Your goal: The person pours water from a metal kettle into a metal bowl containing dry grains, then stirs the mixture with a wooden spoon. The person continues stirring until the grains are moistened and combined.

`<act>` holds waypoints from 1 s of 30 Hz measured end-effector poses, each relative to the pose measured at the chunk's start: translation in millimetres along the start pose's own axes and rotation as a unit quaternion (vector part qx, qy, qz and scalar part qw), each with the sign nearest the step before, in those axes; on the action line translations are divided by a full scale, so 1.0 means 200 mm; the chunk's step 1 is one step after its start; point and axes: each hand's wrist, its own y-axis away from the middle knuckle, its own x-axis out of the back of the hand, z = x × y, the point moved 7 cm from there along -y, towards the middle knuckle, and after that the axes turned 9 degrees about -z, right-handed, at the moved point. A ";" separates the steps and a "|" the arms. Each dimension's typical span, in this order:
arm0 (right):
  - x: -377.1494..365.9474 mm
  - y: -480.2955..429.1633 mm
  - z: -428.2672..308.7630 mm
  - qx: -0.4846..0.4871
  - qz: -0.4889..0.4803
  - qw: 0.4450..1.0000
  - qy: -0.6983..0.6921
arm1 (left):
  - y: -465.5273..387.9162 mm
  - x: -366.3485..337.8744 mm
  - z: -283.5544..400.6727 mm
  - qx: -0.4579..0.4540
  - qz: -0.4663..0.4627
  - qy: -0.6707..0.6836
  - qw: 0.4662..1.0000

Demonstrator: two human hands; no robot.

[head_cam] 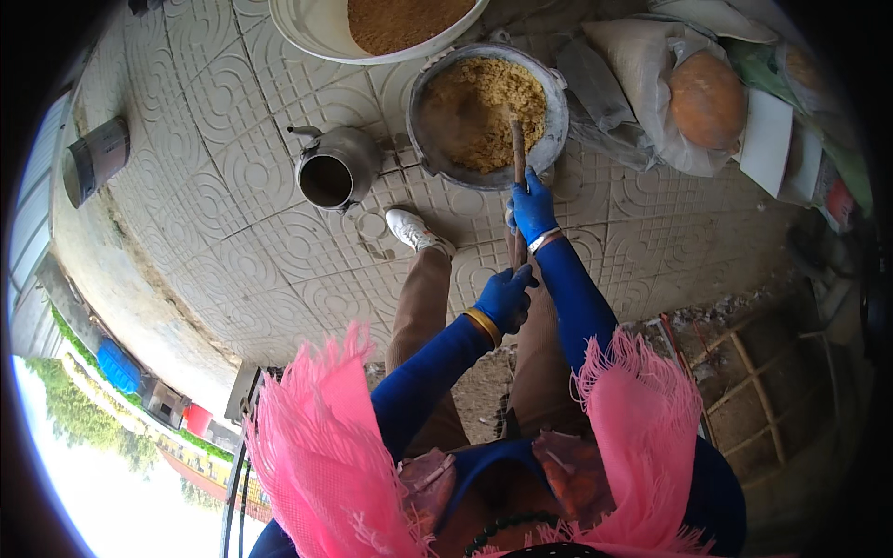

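Both my hands, in blue gloves, grip one long wooden stick (518, 150). My right hand (534, 208) is the farther one, close to the near rim of a round grey metal pot (416, 129). Lower down the shaft, nearer my body, is my left hand (504, 300). The stick's far end dips into a crumbly yellow-brown mash (492, 143) in the pot; its tip is hidden in the mash. Haze that looks like steam blurs the left part of the contents.
Left of the pot stands a grey metal kettle (342, 167), its top uncovered. A white tub (314, 31) of brown powder (408, 24) sits beyond. Sacks and plastic bags (628, 77), one holding a round orange object (708, 101), crowd the right. A metal can (98, 160) is far left on the tiled floor (244, 202).
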 end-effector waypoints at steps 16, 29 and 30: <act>-0.06 -0.13 0.33 -0.032 -0.027 0.957 0.287 | 0.00 -0.01 -0.29 0.048 -0.048 0.273 0.959; -0.42 -0.40 0.21 -0.017 -0.045 0.996 0.073 | -0.05 0.39 -0.03 0.080 0.080 0.169 0.979; -0.38 -0.41 0.24 -0.064 -0.059 0.994 0.058 | -0.10 0.39 -0.05 0.069 0.040 0.200 0.977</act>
